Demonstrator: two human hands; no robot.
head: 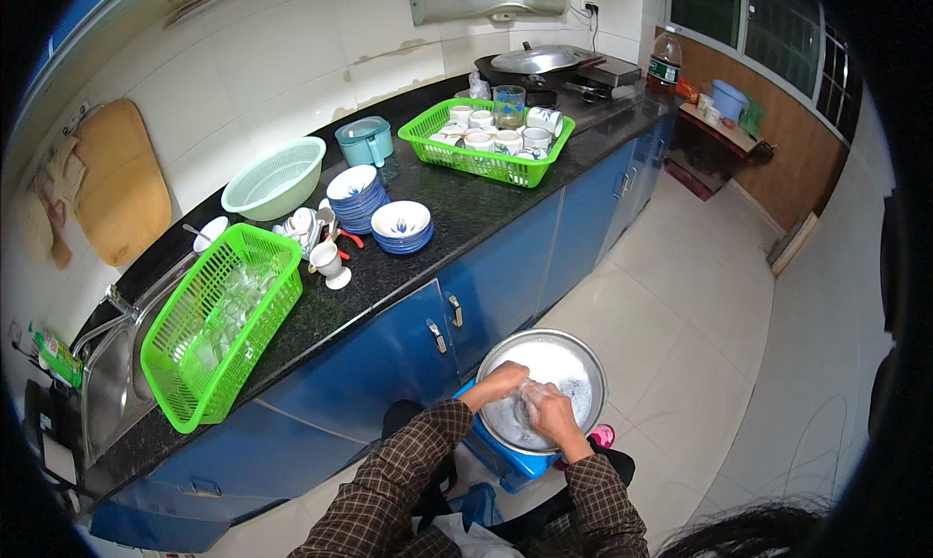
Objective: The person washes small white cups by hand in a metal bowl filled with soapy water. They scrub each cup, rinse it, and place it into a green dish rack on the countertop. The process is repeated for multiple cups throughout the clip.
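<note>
A round metal basin with sudsy water stands on a blue plastic stool before me. Over the suds, my left hand and my right hand meet, fingers curled around something small and wet, possibly a clear glass; its outline is largely hidden by the fingers. The right hand is slightly nearer to my body. On the counter, up and to the left, a green plastic basket holds clear glasses. Stacked blue-rimmed bowls and a white footed cup stand beside it.
Another green basket holds cups and a glass. A mint colander and a lidded teal container stand near the wall. The sink is partly behind the left basket. Blue cabinets border the basin. A wok sits farther back.
</note>
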